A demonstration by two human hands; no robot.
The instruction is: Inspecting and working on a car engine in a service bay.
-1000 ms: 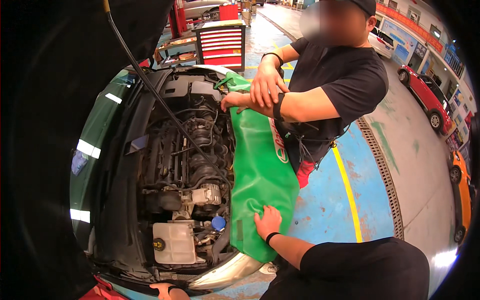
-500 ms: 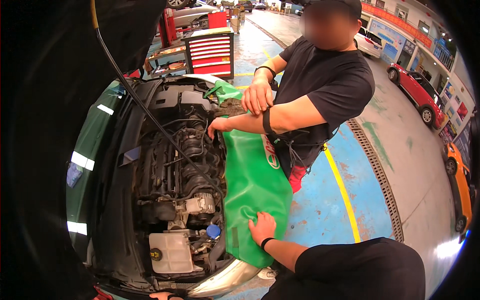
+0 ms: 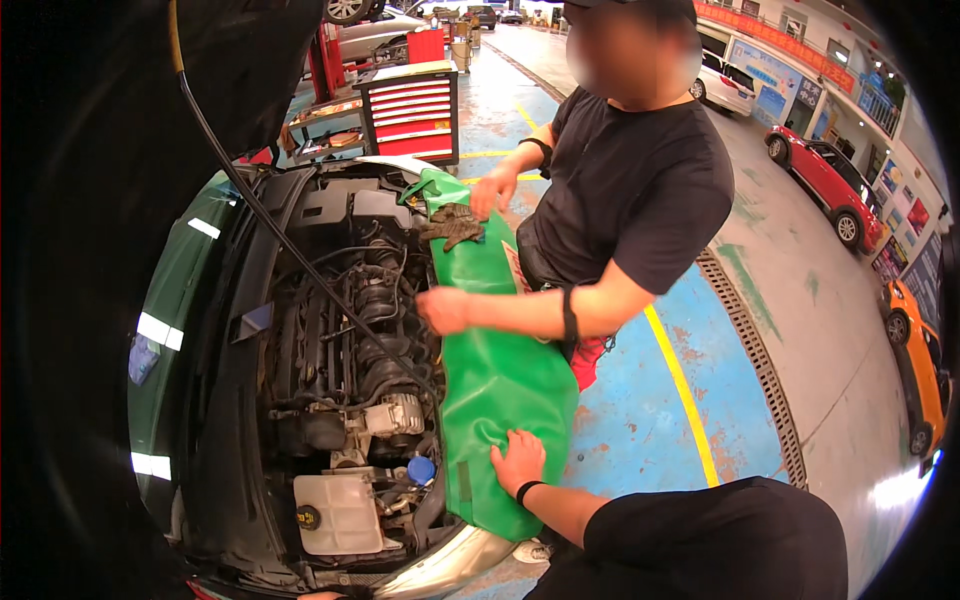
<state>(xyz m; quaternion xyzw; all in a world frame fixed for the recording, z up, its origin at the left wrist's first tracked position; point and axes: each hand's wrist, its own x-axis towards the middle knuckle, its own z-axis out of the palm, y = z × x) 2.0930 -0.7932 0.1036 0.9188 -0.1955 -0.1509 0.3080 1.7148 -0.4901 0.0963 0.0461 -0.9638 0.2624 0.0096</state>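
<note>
My right hand (image 3: 519, 462), with a black band at its wrist, lies flat on a green fender cover (image 3: 500, 390), holding nothing. The cover drapes over the edge of a car's open engine bay. Only a sliver of my left hand (image 3: 320, 596) shows at the lower edge, by the car's front; its fingers are hidden. To the left of my right hand are a blue cap (image 3: 421, 469) and a whitish plastic tank (image 3: 338, 515) with a black cap. The engine (image 3: 350, 330) lies farther in, with hoses and a light metal part (image 3: 397, 412).
Across the cover stands a co-worker (image 3: 630, 190), one hand (image 3: 447, 310) over the engine bay's edge, blurred. Dark gloves (image 3: 455, 228) lie on the cover. A prop rod (image 3: 270, 230) slants over the engine. A red tool cabinet (image 3: 408, 110) stands behind; parked cars line the right.
The co-worker's forearms have come apart; one hand has moved nearer along the cover, the other back by the gloves, which now show more fully. My right hand stays on the cover.
</note>
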